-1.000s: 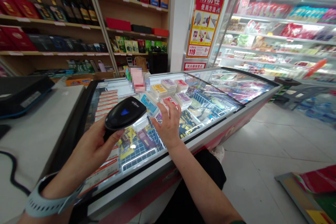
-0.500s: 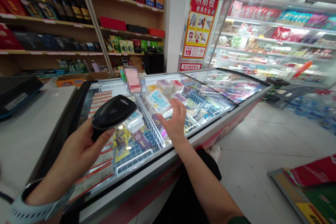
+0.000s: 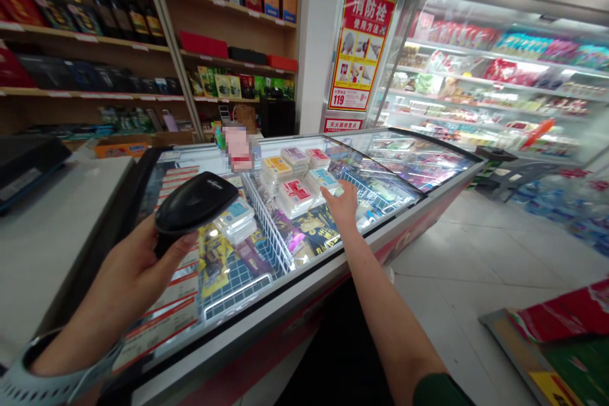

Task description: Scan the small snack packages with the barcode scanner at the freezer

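Observation:
My left hand [image 3: 137,263] is wrapped around the handle of a black barcode scanner [image 3: 197,200], whose head points right over the glass freezer top [image 3: 190,355]. My right hand [image 3: 346,206] is at a blue-labelled clear plastic box [image 3: 325,181], thumb on its near edge and fingers at its right side. This box sits on a stack at the right of the group. Beside it are a red-labelled box [image 3: 295,191], a yellow-labelled box [image 3: 276,166] and a purple-labelled box [image 3: 295,155]. Another blue-labelled stack [image 3: 235,216] lies near the scanner.
Through the freezer glass, white wire baskets [image 3: 271,222] and packaged goods show. Paper price tags [image 3: 166,323] line the left side. A grey counter [image 3: 71,203] is at left, bottle shelves [image 3: 95,38] behind, a lit display fridge [image 3: 495,70] at far right. A pixelated item [image 3: 238,147] stands at the back.
My right hand has moved right with the blue-labelled box, from the front stack to the right-hand one. A red-labelled box is now uncovered. The scanner has shifted slightly left in view.

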Demonstrator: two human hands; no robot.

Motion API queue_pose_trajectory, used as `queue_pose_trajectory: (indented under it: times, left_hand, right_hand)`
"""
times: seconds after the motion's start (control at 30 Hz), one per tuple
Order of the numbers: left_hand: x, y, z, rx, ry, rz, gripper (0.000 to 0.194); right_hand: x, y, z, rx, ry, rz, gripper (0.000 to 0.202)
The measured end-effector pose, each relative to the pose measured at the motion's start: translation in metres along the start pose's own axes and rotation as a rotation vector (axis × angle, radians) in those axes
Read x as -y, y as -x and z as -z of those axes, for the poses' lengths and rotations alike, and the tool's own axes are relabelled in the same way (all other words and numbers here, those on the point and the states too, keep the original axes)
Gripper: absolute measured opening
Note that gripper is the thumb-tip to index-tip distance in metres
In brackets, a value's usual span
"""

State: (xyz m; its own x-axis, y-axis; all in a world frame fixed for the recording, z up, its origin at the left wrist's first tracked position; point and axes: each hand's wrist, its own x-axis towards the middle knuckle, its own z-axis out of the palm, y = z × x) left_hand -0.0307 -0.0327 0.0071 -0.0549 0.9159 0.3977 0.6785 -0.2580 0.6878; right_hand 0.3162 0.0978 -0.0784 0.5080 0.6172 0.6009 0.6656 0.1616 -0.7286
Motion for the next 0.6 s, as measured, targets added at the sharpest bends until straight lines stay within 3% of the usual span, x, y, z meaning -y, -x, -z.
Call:
queue_pose_trajectory:
  times: [0.17,0.37,0.5,0.6]
  left_hand:
    - [0.008,-0.001,0.000,-0.045,0.025,0.023,0.061]
    - [0.022,-0.006,0.006,-0.232,-0.101,0.123,0.058]
    - [0.023,-0.009,0.012,-0.361,-0.116,0.198,0.054]
    - [0.022,-0.011,0.016,-0.412,-0.112,0.230,0.053]
  right_hand:
    - [0.002,0.010,0.006,-0.052,0.005,0.079,0.077]
    - [0.048,0.045,0.024,-0.094,-0.039,0.308,0.033]
    - [0.092,0.076,0.016,0.107,-0.123,0.406,0.025]
    - [0.120,0.096,0.000,0.254,-0.078,0.411,0.037]
